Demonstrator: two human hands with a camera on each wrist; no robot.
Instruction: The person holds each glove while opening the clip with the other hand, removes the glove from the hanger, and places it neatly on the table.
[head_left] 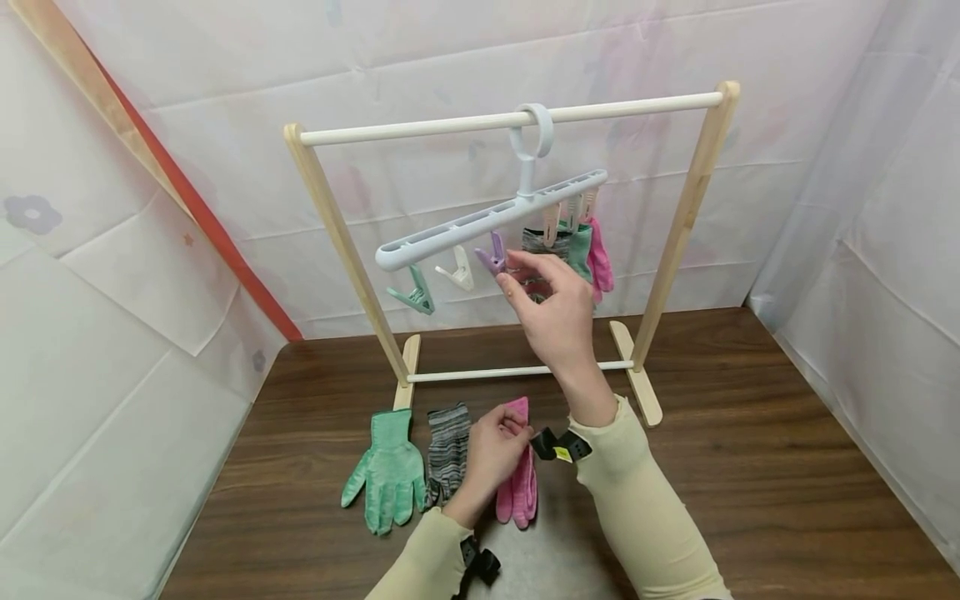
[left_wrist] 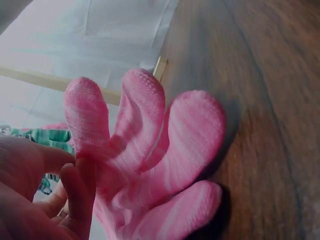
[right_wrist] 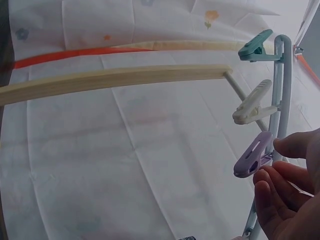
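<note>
Reading the dark wooden table from its nine o'clock side, a green knit glove lies flat with its fingers toward six o'clock, and just beside it, at its three o'clock, lies a grey striped glove; neither is hung yet. Next comes a pink knit glove, also on the table, with the left hand on it: the fingers pinch its cuff end, while the glove's own tips spread toward the left wrist camera. Above, toward twelve o'clock, a pale wooden rack with a white top rod carries a light grey plastic clip hanger, tilted down on its left end. Along that hanger a teal clip and a white clip hang empty. The right hand is raised to a lilac clip, fingers loosely curled just beside it; whether they press it yet I cannot tell. At the hanger's three o'clock end, three clips already hold a striped grey glove, a hung green glove and a hung pink glove. So, judging by this, roughly half the work seems done: three gloves up, three left, with the pink one in hand. No box or basket shows; the hanger is the only holder.
</note>
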